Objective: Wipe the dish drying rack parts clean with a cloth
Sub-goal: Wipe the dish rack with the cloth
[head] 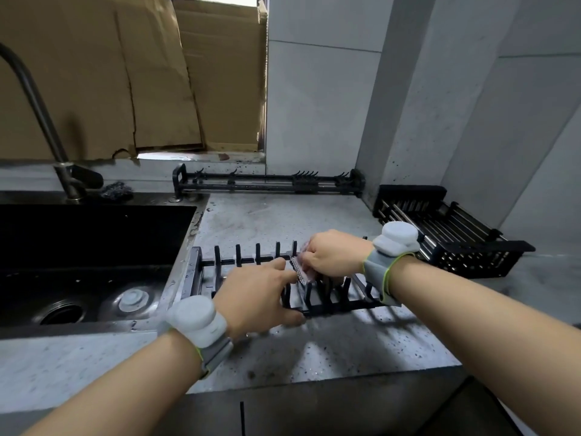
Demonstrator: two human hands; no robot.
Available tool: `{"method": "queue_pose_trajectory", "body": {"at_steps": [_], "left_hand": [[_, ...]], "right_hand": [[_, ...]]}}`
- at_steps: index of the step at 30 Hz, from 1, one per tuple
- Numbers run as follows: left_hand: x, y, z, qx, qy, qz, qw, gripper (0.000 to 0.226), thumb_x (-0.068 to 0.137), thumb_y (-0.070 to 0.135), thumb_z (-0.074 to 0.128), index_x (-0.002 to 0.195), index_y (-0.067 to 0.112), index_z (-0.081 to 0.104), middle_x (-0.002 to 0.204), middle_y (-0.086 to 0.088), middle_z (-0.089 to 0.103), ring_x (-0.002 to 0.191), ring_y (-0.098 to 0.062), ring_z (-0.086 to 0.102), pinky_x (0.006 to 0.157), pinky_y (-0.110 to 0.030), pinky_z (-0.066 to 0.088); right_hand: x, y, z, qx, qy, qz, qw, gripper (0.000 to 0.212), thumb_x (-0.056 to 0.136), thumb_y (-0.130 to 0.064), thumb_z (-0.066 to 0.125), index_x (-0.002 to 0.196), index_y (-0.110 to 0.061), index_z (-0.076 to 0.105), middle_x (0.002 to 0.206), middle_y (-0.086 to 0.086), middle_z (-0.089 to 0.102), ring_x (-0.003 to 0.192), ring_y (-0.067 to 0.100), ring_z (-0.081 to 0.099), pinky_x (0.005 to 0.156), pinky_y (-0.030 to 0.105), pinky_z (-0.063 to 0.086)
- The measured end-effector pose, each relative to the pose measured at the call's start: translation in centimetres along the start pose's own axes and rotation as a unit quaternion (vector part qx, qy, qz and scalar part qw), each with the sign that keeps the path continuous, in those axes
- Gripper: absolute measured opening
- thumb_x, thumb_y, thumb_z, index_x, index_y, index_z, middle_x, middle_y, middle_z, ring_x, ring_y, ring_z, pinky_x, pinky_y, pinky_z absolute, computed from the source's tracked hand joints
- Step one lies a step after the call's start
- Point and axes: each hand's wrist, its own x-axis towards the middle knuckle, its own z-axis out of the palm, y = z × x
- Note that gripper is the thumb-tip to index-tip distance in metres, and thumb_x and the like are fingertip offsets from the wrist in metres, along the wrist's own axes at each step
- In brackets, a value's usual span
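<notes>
A black plate-holder rack part [248, 259] with upright prongs lies on the speckled grey counter, just right of the sink. My left hand [257, 297] grips its near rail, thumb under the front bar. My right hand [336, 253] pinches a small patterned cloth [298, 270] and presses it against the prongs in the middle of the part. Most of the cloth is hidden under my fingers. A long black rack frame [267, 184] lies against the back wall. A black wire basket part [446, 237] sits at the right by the corner.
A dark sink [91, 234] with a drain and a white stopper lies to the left, with a grey faucet [41, 121] behind it. A dark scrubber [114, 191] sits beside the faucet base. Cardboard covers the window behind. The counter's front edge runs just below my wrists.
</notes>
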Motion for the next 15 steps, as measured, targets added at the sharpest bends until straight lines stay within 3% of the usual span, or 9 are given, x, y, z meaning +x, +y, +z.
{"method": "queue_pose_trajectory", "body": {"at_steps": [5,10,15], "left_hand": [[0.0,0.0,-0.2,0.000,0.000,0.000,1.000,0.062,0.077,0.074,0.060,0.123,0.034,0.054,0.103,0.010,0.046,0.091,-0.020,0.058,0.072,-0.036,0.049],[0.1,-0.1,0.0,0.001,0.008,0.007,1.000,0.058,0.078,0.074,0.059,0.120,0.034,0.055,0.099,0.011,0.045,0.089,-0.020,0.058,0.073,-0.037,0.052],[0.1,0.1,-0.2,0.006,0.004,0.003,1.000,0.059,0.079,0.074,0.059,0.122,0.034,0.055,0.100,0.010,0.046,0.089,-0.020,0.059,0.069,-0.034,0.048]], "right_hand": [[0.1,-0.6,-1.4,0.002,-0.007,0.022,1.000,0.036,0.093,-0.031,0.045,0.089,-0.014,0.077,0.095,0.007,0.073,0.091,0.024,0.066,0.087,0.036,0.055],[0.6,-0.3,1.0,-0.005,0.026,0.004,1.000,0.048,0.099,-0.039,0.037,0.075,-0.013,0.069,0.094,0.007,0.071,0.089,0.026,0.064,0.087,0.041,0.053],[-0.4,-0.2,-0.4,0.053,0.000,0.010,0.999,0.039,0.097,-0.027,0.043,0.080,-0.021,0.077,0.093,-0.001,0.075,0.080,0.016,0.066,0.077,0.029,0.054]]}}
